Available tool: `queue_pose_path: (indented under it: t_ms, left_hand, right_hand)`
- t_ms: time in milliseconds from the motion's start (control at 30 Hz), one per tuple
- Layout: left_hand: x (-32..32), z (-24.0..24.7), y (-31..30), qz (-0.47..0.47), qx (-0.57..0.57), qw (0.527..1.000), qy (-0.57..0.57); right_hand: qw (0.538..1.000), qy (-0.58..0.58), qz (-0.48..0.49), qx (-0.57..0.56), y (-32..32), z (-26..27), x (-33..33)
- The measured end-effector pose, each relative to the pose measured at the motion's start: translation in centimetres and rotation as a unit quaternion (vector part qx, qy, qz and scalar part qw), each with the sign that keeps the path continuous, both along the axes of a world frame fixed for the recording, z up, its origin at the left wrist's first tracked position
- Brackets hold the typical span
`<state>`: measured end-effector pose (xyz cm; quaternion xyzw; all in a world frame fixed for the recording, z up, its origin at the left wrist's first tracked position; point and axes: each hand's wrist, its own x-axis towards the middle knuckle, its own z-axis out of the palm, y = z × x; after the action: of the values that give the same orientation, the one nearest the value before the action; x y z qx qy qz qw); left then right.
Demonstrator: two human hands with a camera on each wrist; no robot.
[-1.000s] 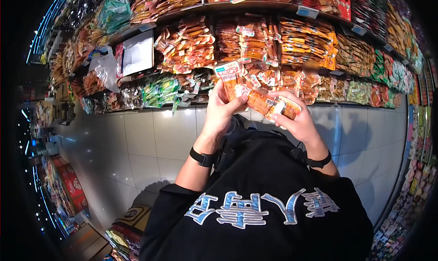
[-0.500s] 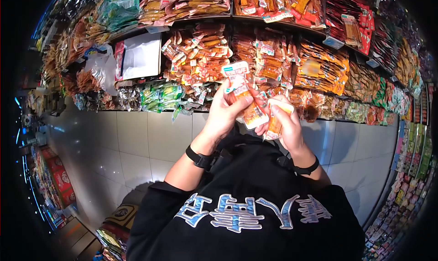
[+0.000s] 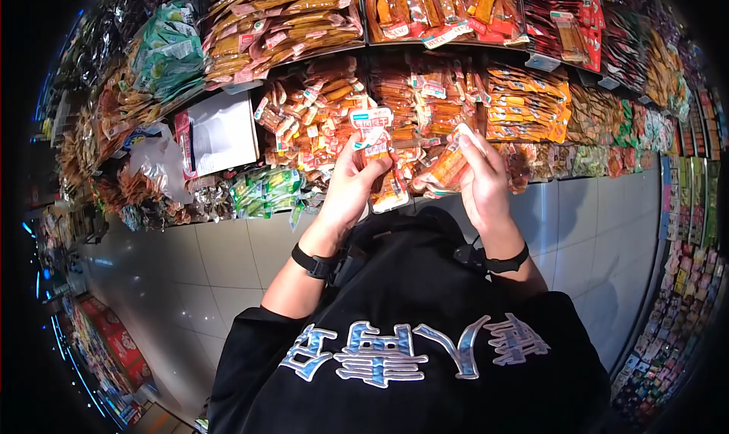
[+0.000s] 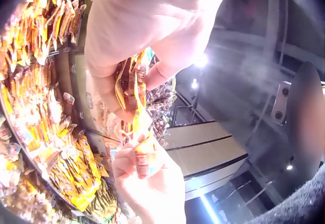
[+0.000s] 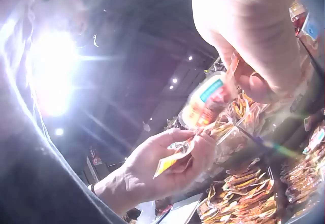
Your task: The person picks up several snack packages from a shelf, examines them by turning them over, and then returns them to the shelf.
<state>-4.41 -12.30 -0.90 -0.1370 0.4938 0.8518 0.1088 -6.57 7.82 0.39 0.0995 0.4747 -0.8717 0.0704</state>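
My left hand (image 3: 351, 185) pinches a snack packet (image 3: 389, 193) between thumb and fingers. The packet stands upright, orange-brown in clear wrap, with a white and green label on top. My right hand (image 3: 486, 191) grips another orange snack packet (image 3: 444, 167), tilted, by its upper end. In the right wrist view this packet (image 5: 203, 105) is blurred and shows a green and white label, with my left hand (image 5: 167, 165) close below it. In the left wrist view, yellow-orange wrapping (image 4: 133, 82) shows between my left hand's fingers. Both hands are in front of the shelf, side by side.
Tiered shelves hold piles of similar packets (image 3: 319, 104), yellow packets (image 3: 528, 104) and green packets (image 3: 266, 191). A white sheet (image 3: 220, 134) and a plastic bag (image 3: 159, 164) are at the left. Tiled floor (image 3: 228, 244) lies below. More packaged goods (image 3: 676, 305) line the right side.
The hands have moved apart, each with a packet; earlier they were close together with the packets overlapping. The right hand's packet has swung to point left, and the head view has shifted.
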Motion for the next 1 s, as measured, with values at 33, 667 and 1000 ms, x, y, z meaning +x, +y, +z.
queue_pose_path:
  t_ms: [33, 667, 1000]
  left_hand:
    - [0.0, -0.1, -0.1, -0.002, 0.002, 1.000, -0.002]
    - [-0.7, 1.7, 6.1, 0.133, 0.085, 0.987, 0.044]
    - [-1.6, 0.1, 15.3, 0.187, -0.022, 0.981, 0.039]
  right_hand:
    - [1.000, 0.012, 0.005, -0.001, -0.3, 0.1, -0.1]
    - [0.961, 0.111, 0.232, 0.102, 4.5, 1.0, -2.2]
    - [0.902, 0.202, 0.292, 0.245, 11.8, 0.9, -3.4]
